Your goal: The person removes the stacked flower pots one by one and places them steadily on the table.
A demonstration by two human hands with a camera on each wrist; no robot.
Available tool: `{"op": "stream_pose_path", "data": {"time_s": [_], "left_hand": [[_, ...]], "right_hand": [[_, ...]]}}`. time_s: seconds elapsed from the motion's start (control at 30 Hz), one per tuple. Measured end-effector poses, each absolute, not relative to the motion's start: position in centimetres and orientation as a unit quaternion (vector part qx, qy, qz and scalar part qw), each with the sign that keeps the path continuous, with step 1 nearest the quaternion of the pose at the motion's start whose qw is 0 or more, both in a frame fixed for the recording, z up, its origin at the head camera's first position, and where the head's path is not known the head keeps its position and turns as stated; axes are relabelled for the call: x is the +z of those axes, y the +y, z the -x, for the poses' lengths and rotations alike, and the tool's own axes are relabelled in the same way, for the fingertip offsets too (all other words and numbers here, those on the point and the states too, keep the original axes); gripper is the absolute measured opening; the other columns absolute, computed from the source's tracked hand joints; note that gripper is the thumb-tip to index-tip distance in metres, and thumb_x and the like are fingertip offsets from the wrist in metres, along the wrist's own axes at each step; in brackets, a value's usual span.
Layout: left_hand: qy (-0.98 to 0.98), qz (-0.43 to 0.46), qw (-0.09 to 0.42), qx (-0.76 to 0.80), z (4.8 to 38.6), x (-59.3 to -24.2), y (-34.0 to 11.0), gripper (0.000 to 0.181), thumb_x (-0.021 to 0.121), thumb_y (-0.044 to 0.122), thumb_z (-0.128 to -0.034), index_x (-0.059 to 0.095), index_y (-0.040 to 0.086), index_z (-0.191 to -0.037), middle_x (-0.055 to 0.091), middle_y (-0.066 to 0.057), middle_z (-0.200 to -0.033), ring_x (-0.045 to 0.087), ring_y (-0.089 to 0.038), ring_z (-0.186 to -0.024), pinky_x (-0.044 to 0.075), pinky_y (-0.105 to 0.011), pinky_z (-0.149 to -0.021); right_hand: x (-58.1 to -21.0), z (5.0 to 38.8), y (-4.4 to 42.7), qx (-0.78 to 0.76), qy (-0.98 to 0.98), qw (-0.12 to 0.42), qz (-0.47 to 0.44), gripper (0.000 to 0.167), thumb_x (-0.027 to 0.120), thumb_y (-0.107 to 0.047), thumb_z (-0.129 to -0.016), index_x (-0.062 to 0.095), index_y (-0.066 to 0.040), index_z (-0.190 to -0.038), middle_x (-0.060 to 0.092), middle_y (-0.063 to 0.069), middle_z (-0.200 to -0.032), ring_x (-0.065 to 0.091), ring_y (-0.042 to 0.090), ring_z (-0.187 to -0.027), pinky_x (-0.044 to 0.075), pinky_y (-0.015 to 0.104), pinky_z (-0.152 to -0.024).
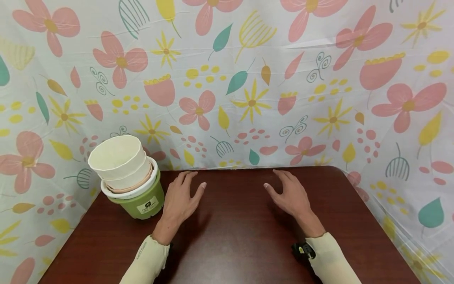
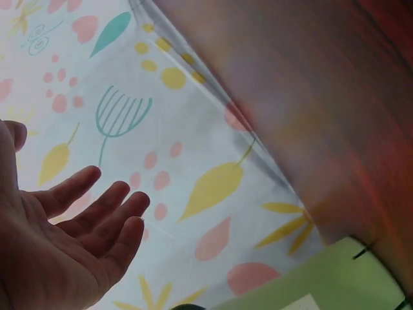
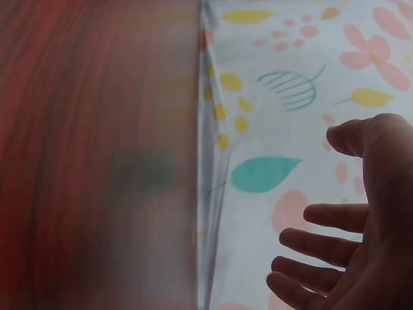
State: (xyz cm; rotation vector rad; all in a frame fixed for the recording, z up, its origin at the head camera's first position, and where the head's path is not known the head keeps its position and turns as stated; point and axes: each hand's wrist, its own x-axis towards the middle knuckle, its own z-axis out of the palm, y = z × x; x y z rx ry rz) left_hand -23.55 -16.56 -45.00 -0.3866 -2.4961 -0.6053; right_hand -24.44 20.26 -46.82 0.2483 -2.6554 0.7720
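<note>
My left hand [image 1: 180, 199] is held over the table just right of a stack of nested plant pots, its fingers relaxed and holding nothing. The stack has a green pot [image 1: 144, 201] with a pale label at the bottom, a white rim [image 1: 156, 173] inside it, a peach edge above that and a cream pot [image 1: 118, 159] on top. Part of the green pot [image 2: 329, 278] shows at the lower edge of the left wrist view. Over the table's right half, my right hand [image 1: 291, 194] has its fingers loosely extended, with nothing in it.
The dark reddish-brown table [image 1: 230, 236] runs back to a hanging cloth [image 1: 227, 130] printed with flowers and leaves. That cloth also lines both sides. A black strap [image 1: 304, 251] sits at the right wrist, by the cream sleeve [image 1: 333, 256].
</note>
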Motion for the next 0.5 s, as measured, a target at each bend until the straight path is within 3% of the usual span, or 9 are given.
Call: {"op": "stream_pose_path", "data": {"time_s": [0.5], "left_hand": [[-0.91,0.158,0.296,-0.243,21.6,-43.4,-17.7,0.055,0.065,0.051,-0.1033,0.064,0.009,-0.139,0.063,-0.012,-0.132,0.066,-0.036,-0.114,0.052,-0.055,-0.099]], "right_hand": [[-44.9,24.8,16.8,0.307,-0.925,0.195,-0.114,0.061,0.072,-0.043,-0.101,0.058,-0.011,-0.15,0.057,0.014,-0.151,0.058,0.037,-0.134,0.052,0.061,-0.103]]}}
